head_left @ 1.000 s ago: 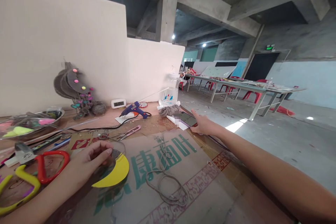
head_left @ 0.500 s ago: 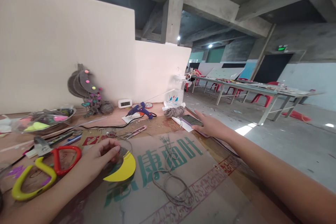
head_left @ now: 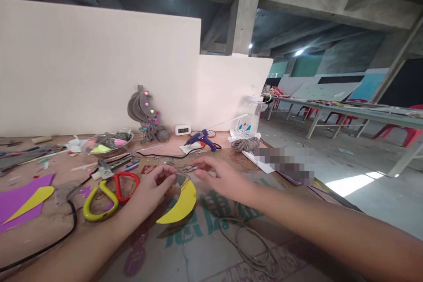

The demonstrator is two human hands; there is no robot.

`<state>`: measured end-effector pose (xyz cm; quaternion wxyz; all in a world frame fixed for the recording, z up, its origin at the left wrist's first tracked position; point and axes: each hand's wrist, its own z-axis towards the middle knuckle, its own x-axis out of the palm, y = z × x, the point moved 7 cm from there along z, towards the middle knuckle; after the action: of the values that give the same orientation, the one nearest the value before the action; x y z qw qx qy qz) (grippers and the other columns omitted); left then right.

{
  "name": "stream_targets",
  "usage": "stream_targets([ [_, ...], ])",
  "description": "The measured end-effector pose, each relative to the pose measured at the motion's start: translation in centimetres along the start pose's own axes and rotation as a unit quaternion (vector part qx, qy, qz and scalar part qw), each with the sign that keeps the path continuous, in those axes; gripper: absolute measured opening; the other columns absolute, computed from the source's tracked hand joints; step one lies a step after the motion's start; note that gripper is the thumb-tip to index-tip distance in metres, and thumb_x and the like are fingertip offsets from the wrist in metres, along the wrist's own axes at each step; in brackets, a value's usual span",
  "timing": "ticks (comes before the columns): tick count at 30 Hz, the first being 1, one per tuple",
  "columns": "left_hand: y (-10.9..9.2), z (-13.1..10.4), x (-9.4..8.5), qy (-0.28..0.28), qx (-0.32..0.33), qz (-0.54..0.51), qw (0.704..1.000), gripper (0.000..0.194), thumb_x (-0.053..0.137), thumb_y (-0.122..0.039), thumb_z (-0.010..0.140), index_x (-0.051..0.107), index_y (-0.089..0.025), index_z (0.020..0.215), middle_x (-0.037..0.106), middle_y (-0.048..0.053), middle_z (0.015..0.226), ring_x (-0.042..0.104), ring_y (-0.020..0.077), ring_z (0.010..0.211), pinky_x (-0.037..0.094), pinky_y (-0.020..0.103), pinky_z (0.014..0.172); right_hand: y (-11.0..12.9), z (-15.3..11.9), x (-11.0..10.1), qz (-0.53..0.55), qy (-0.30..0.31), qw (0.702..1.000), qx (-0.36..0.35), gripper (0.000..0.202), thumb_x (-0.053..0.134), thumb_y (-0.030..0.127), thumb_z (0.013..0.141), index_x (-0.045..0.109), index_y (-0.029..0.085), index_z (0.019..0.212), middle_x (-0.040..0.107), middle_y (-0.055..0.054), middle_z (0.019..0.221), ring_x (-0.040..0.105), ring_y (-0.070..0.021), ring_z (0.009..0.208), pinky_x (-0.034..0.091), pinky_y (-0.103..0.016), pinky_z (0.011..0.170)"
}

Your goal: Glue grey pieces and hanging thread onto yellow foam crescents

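My left hand (head_left: 161, 187) pinches the upper tip of a yellow crescent (head_left: 183, 206) between thumb and fingers. Grey cord is wound around that tip, partly hidden by the fingers. Just right of the crescent, my right hand (head_left: 224, 179) hovers with fingers apart and nothing visible in them. A loose length of grey cord (head_left: 243, 257) lies in loops on the printed plastic sheet (head_left: 205, 257) below my right forearm. Left of my left hand lie scissors (head_left: 94, 217) with one yellow and one red handle.
Behind my hands are a blue glue gun (head_left: 202, 139), a small digital clock (head_left: 183, 130), a cord bundle (head_left: 245, 143) and a clear jug (head_left: 253, 116). A decorated grey crescent (head_left: 136, 108) stands by the white partition (head_left: 99, 66). A blurred phone (head_left: 284, 165) lies right; purple sheet (head_left: 20, 198) left.
My right hand has left the phone and come leftward beside the crescent. My left hand keeps its pinch on the crescent. The view has turned left.
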<state>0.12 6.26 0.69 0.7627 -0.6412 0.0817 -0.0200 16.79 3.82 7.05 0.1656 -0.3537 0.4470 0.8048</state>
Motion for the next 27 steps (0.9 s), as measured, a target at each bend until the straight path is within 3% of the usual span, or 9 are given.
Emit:
stream_targets([
  [4,-1.1,-0.1,-0.5,-0.026,0.059,0.065,0.996,0.026,0.059,-0.036,0.074,0.057,-0.017,0.091,0.058,0.0,0.072,0.053,0.0135,0.064,0.041,0.024,0.058,-1.8,1.4,1.8,0.097,-0.03,0.995,0.009,0.032,0.042,0.042,0.087,0.056,0.016,0.099,0.063,-0.005,0.087,0.057,-0.0151,0.079,0.044,-0.028,0.072],
  [10,-1.0,0.0,-0.8,-0.028,0.052,0.101,0.993,0.028,0.056,-0.037,0.075,0.057,-0.018,0.095,0.062,0.003,0.085,0.057,0.0173,0.076,0.044,0.027,0.066,-3.0,0.9,2.9,0.095,0.008,0.995,0.027,0.027,0.052,0.04,0.082,0.063,0.017,0.091,0.063,-0.003,0.085,0.054,-0.0147,0.078,0.043,-0.027,0.071],
  [14,-1.2,-0.3,-0.7,-0.013,0.046,0.131,0.99,0.033,0.056,-0.041,0.075,0.059,-0.019,0.1,0.064,0.004,0.091,0.059,0.0191,0.082,0.044,0.029,0.071,-3.5,0.9,4.1,0.16,0.042,0.985,0.055,0.026,0.056,0.038,0.078,0.064,0.016,0.088,0.063,-0.003,0.081,0.054,-0.0125,0.07,0.043,-0.025,0.066],
  [18,-1.1,-0.3,-0.5,0.01,0.008,0.125,0.992,0.041,0.058,-0.046,0.073,0.06,-0.02,0.104,0.065,0.004,0.084,0.058,0.0184,0.075,0.044,0.027,0.063,-3.9,1.1,4.6,0.206,0.049,0.976,0.053,0.022,0.057,0.036,0.077,0.063,0.015,0.078,0.06,0.0,0.072,0.051,-0.0103,0.064,0.042,-0.023,0.061],
  [23,-0.6,-0.3,-0.1,0.034,-0.021,0.113,0.993,0.034,0.058,-0.05,0.07,0.059,-0.016,0.071,0.055,0.0,0.061,0.048,0.0108,0.052,0.036,0.02,0.046,-3.7,0.9,4.8,0.186,0.047,0.981,0.034,0.021,0.058,0.035,0.077,0.061,0.015,0.076,0.059,0.0,0.073,0.051,-0.0106,0.067,0.042,-0.022,0.062],
  [27,-0.3,-0.3,-0.1,0.032,-0.017,0.128,0.991,0.032,0.059,-0.049,0.07,0.058,-0.017,0.07,0.054,-0.001,0.06,0.046,0.0098,0.052,0.034,0.019,0.046,-3.3,0.6,5.0,0.168,0.065,0.983,0.023,0.023,0.055,0.039,0.079,0.058,0.016,0.076,0.057,0.001,0.071,0.049,-0.0101,0.065,0.04,-0.022,0.06],
])
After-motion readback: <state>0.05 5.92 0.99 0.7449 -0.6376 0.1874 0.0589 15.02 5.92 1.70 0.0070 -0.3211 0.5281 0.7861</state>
